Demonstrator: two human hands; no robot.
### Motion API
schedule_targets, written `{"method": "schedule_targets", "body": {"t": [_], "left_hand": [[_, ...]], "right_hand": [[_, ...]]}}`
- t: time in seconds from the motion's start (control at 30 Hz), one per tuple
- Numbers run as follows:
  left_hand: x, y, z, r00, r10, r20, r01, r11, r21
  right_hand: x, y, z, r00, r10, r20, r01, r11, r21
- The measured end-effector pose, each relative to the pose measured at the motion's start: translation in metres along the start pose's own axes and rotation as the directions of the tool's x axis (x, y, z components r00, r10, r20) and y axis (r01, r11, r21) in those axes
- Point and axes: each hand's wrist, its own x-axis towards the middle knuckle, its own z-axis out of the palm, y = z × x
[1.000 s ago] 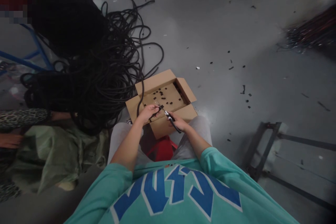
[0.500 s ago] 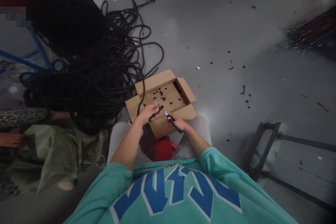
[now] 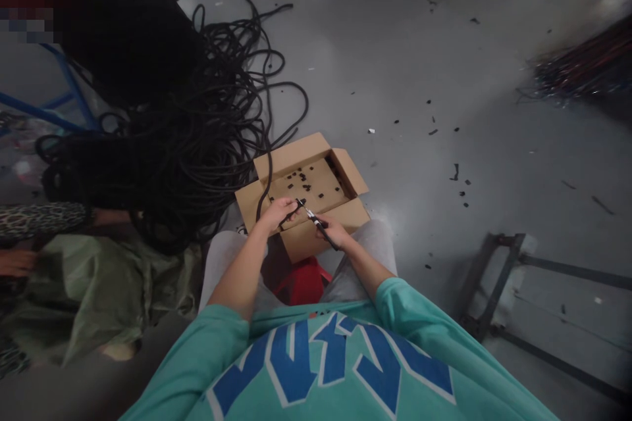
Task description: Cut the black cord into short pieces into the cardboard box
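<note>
Fingers of my left hand [image 3: 279,212] are pinching a slim black strip of cord.

My right hand [image 3: 336,231] is gripping the black-handled, silver-bladed scissors [image 3: 328,237], whose long axis is slanting forward and leftward, the tips lying just beside my left fingertips. That strip is lying nearer my left hand, its free end pointing forward and right, over the open brown cardboard box [image 3: 302,248] dotted with small black offcuts [image 3: 320,196].

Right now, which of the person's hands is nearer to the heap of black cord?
Left. The left hand is over the near-left side of the cardboard box, just right of the heap of black cord; the right hand is farther right.
</note>
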Motion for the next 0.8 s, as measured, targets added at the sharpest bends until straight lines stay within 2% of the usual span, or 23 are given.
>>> {"method": "schedule_targets", "body": {"t": [0.1,0.2,0.3,0.4,0.47,0.57,0.67,0.8], "left_hand": [[0.004,-0.006,0.0,0.999,0.002,-0.041,0.001,0.998,0.061],[0.008,-0.014,-0.001,0.991,0.038,-0.128,-0.017,0.987,0.162],[0.01,-0.021,-0.001,0.977,0.103,-0.187,-0.042,0.952,0.303],[0.01,-0.021,0.001,0.967,0.115,-0.229,-0.017,0.92,0.392],[0.008,-0.018,0.003,0.972,0.094,-0.217,-0.001,0.918,0.396],[0.005,-0.012,0.004,0.989,0.003,-0.151,0.047,0.944,0.326],[0.003,-0.008,0.005,0.993,-0.061,-0.104,0.085,0.964,0.251],[0.001,-0.002,0.006,0.994,-0.071,-0.086,0.091,0.962,0.256]], "right_hand": [[0.0,0.001,0.002,0.999,-0.007,-0.051,0.006,1.0,-0.016],[-0.001,0.001,0.003,0.998,-0.006,-0.065,0.004,0.999,-0.033],[-0.002,0.001,0.004,0.998,0.02,-0.06,-0.02,1.0,-0.01],[-0.002,0.001,0.004,0.997,0.075,-0.017,-0.074,0.995,0.069],[-0.001,0.0,0.003,0.994,0.105,0.041,-0.11,0.986,0.129],[0.0,-0.001,0.001,0.991,0.098,0.092,-0.114,0.977,0.18],[0.0,0.0,0.001,0.994,0.077,0.084,-0.09,0.981,0.174],[0.001,0.002,0.003,0.994,0.094,0.051,-0.101,0.98,0.173]]}}
